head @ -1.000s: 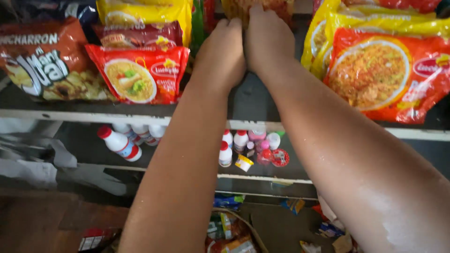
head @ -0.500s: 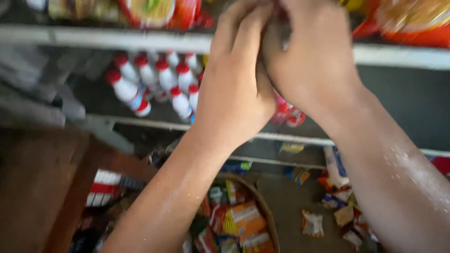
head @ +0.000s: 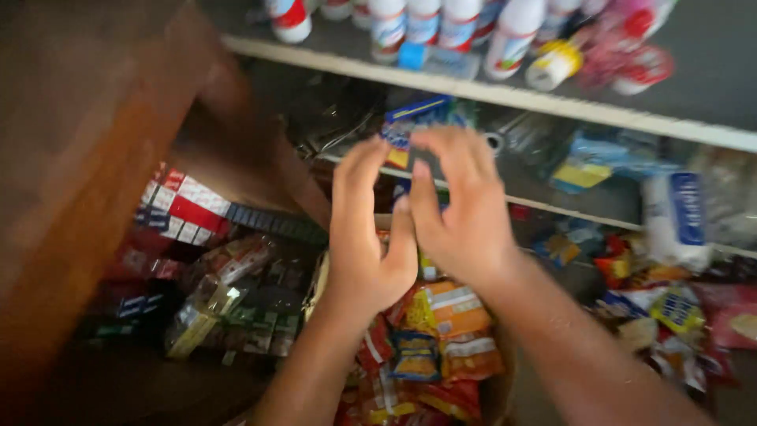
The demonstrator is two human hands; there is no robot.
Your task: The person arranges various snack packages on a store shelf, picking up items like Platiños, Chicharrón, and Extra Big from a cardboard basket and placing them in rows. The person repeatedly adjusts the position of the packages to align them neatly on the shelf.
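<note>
Both hands, left hand and right hand, hover spread, empty and side by side above snack packets.

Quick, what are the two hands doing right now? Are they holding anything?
Left hand: open, fingers spread, holding nothing, above the basket of snack packets.
Right hand: open, fingers curled a little, holding nothing.

Left hand and right hand raised side by side, fingers spread, empty.

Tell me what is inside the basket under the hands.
The basket holds orange, red and yellow snack packets. The left hand and right hand cover its far part.
</note>
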